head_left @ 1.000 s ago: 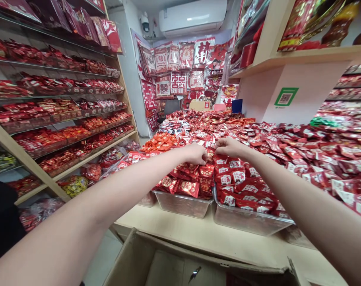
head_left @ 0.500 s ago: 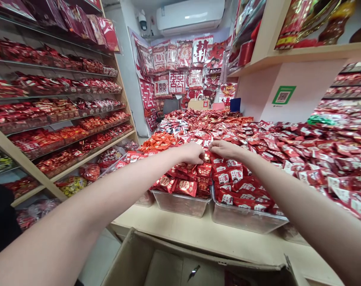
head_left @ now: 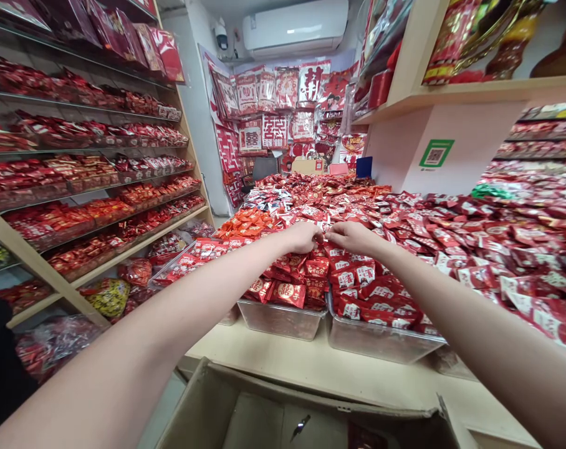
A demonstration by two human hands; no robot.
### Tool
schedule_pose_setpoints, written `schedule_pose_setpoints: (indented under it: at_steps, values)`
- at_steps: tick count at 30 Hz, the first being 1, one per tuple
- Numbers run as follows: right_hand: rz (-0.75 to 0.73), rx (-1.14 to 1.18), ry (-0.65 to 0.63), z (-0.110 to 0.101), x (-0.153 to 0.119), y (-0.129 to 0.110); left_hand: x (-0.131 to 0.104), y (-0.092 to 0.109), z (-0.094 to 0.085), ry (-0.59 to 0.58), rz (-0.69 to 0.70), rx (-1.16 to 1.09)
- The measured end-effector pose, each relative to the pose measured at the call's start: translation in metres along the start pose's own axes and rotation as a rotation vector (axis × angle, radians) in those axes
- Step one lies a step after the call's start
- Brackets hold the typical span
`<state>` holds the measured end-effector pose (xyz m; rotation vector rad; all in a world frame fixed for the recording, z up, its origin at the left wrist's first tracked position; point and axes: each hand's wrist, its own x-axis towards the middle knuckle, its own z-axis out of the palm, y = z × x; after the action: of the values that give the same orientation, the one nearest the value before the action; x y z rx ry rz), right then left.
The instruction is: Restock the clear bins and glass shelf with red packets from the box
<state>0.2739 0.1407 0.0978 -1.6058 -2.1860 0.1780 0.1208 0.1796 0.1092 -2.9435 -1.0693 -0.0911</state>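
My left hand (head_left: pixel 305 237) reaches over the middle clear bin (head_left: pixel 283 321), its fingers curled inward. Close beside it, my right hand (head_left: pixel 351 237) is bent with thumb and fingers drawn together at the back of the right clear bin (head_left: pixel 386 343). The fingertips of both hands nearly meet above the red candy packets. What lies in the fingers, if anything, is too small or hidden to make out. Red packets with gold round print (head_left: pixel 287 293) fill the middle bin. Red packets with white labels (head_left: pixel 358 274) fill the right one.
An open cardboard box (head_left: pixel 259 405) stands below the counter edge (head_left: pixel 264 349). Shelves of red packets (head_left: pixel 96 181) rise at the left. A pillar with a green-framed QR code (head_left: pixel 436 154) and an overhanging shelf (head_left: pixel 470 93) stand at the right. Orange packets (head_left: pixel 245 223) lie beyond my left arm.
The view has shifted slightly. My hands stay close together over the bins, with the left fingertips raised a little.
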Motion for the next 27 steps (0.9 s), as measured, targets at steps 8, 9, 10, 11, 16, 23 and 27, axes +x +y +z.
schedule_pose_setpoints:
  at_steps: [8,9,10,11,16,23,27]
  values:
    - [0.102,-0.01,0.15,-0.016,-0.037,-0.003,0.003,0.004,0.003,-0.052,0.035,-0.015]
    - [0.12,-0.004,0.179,-0.019,-0.045,-0.003,0.003,0.004,0.005,-0.045,0.039,-0.013]
    - [0.133,0.006,0.211,-0.021,-0.055,-0.003,0.004,0.004,0.006,-0.035,0.042,-0.011]
    - [0.142,0.021,0.244,-0.023,-0.066,-0.004,0.004,0.004,0.007,-0.022,0.044,-0.007]
    - [0.126,0.114,0.321,-0.03,-0.126,-0.014,0.007,0.005,0.009,0.001,0.053,0.022]
    - [0.012,0.128,0.234,-0.022,-0.194,-0.056,0.003,0.01,0.005,-0.003,0.021,0.049]
    - [0.033,0.183,-0.124,0.005,-0.222,-0.092,-0.009,0.013,-0.01,0.023,0.047,0.032]
